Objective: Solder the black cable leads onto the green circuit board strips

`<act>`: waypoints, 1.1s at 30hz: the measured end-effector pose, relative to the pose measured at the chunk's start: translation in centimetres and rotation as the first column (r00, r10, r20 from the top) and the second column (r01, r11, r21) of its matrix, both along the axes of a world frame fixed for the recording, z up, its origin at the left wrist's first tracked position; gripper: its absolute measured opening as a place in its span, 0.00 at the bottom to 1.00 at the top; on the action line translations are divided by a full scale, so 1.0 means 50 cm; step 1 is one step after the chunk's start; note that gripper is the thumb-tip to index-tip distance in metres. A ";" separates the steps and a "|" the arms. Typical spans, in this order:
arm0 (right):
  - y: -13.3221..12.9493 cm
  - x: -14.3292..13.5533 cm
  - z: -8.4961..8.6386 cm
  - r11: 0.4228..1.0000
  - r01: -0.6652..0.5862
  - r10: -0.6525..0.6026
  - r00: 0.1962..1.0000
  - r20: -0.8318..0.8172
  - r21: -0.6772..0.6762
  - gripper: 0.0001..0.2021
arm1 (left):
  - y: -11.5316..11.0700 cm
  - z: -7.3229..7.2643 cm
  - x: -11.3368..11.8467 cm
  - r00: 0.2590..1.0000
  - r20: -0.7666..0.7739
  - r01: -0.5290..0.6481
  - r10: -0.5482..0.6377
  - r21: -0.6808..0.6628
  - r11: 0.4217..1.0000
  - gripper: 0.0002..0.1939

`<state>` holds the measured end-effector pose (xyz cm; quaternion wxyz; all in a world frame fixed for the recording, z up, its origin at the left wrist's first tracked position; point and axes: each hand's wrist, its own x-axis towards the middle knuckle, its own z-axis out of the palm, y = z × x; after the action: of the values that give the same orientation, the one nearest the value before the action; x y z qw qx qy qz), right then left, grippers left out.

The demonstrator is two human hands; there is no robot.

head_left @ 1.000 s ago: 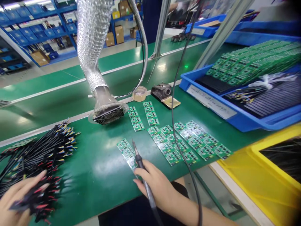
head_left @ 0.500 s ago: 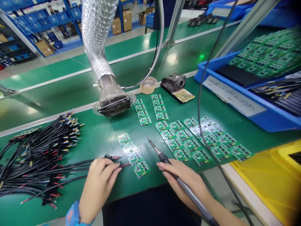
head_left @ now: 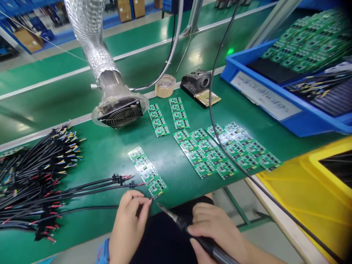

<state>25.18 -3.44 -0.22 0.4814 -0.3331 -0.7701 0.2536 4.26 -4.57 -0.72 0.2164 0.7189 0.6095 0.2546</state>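
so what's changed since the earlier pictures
The left hand has come from the cable pile to the near end of the nearest board, pinching a red wire end; other cables now lie left of the board, out of its grip. The right hand has brought the soldering iron nearer that end. The tape roll and iron stand stayed put.

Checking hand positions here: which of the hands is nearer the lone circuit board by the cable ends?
Left. The left hand pinches a cable by the near end of the circuit board; the right hand, holding a soldering iron, is farther to its right.
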 end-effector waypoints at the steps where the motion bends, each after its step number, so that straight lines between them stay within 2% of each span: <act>1: -0.002 -0.002 -0.003 1.000 0.009 -0.009 1.000 0.015 0.018 0.13 | 0.000 -0.004 0.007 1.000 0.011 -0.021 0.021 -0.015 1.000 0.04; 5: 0.001 -0.009 -0.015 0.997 -0.015 0.012 0.999 0.040 0.075 0.13 | 0.003 -0.010 0.014 0.998 0.011 -0.062 0.062 -0.042 0.997 0.05; 20: -0.001 -0.018 -0.007 0.998 0.030 -0.037 0.994 0.107 0.064 0.14 | -0.005 -0.013 0.018 0.997 -0.018 -0.077 0.077 -0.004 0.997 0.03; 24: 0.004 -0.005 0.004 0.996 0.084 -0.082 0.996 0.040 -0.040 0.15 | -0.006 -0.013 0.020 0.997 -0.032 -0.070 0.071 0.018 0.997 0.03; 28: 0.011 0.007 0.012 0.993 0.047 -0.048 0.999 -0.008 -0.111 0.16 | -0.008 -0.015 0.022 0.997 -0.047 -0.054 0.057 0.047 0.997 0.03; 33: 0.002 -0.002 0.000 1.000 0.026 -0.025 0.998 0.049 -0.017 0.15 | -0.012 -0.017 0.024 0.998 -0.038 -0.052 0.055 0.075 0.996 0.04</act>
<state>25.08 -3.33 -0.23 0.4625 -0.3532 -0.7752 0.2458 5.44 -5.15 -1.55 0.1705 0.7147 0.6230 0.2684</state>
